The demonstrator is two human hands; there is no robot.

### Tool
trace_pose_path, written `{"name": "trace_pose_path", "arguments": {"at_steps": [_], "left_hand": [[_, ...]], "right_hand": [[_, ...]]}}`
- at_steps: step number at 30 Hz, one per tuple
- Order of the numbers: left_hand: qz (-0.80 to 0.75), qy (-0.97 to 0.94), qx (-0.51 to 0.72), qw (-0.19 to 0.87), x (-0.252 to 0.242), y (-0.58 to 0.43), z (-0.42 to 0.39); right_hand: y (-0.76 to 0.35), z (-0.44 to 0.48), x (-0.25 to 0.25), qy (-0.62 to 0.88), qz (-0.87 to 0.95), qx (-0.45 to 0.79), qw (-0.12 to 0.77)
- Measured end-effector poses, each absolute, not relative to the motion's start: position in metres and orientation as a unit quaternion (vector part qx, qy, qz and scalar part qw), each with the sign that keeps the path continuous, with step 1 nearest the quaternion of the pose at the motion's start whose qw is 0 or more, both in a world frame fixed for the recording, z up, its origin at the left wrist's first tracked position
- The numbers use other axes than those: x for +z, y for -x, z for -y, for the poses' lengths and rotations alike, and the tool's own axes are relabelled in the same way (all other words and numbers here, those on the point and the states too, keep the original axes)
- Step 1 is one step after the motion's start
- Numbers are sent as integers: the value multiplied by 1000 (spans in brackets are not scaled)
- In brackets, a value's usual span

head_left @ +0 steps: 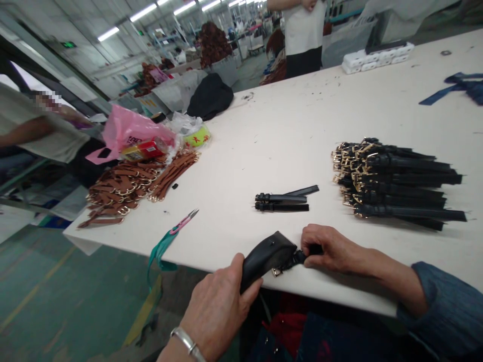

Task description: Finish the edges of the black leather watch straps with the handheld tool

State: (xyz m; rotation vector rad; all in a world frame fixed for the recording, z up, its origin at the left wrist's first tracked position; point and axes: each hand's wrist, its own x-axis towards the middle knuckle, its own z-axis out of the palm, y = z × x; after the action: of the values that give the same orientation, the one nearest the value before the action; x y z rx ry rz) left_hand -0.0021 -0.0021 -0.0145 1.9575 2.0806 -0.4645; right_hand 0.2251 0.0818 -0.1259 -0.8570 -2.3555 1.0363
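My left hand [221,301], with a silver bangle at the wrist, is wrapped round a black hand-held tool [267,254] shaped like a hair clipper. Its wide end is close to a short black buckle strap [296,259] at the table's front edge; whether they touch I cannot tell. My right hand [332,249] is closed on this strap, fingers bent over one end, while the gold buckle end points toward the tool. Beyond my hands, several black straps [285,200] lie together. To the right is a large pile of black straps with gold buckles [403,181].
Pink-handled thread snips [184,221] with a green ribbon hanging over the edge lie left. Behind them are brown buckle straps [124,186], a pink bag [132,130] and a black cloth item [211,95]. White rolls [377,58] stand far right. Two people stand beyond the white table [234,166].
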Motion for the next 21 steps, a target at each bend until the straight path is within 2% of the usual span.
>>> {"name": "trace_pose_path", "arguments": {"at_steps": [4,12,21], "left_hand": [[-731,-655,-153,116,-18,11,10],[-748,-601,-219,176,-22,29,41],[-758,-605,-162,182,-22,20,42]], "right_hand": [[-226,-80,-128,303,851,367,222],[-226,-79,-120,311,845,376,218],[-222,-73,-114,308,865,344,196]]}}
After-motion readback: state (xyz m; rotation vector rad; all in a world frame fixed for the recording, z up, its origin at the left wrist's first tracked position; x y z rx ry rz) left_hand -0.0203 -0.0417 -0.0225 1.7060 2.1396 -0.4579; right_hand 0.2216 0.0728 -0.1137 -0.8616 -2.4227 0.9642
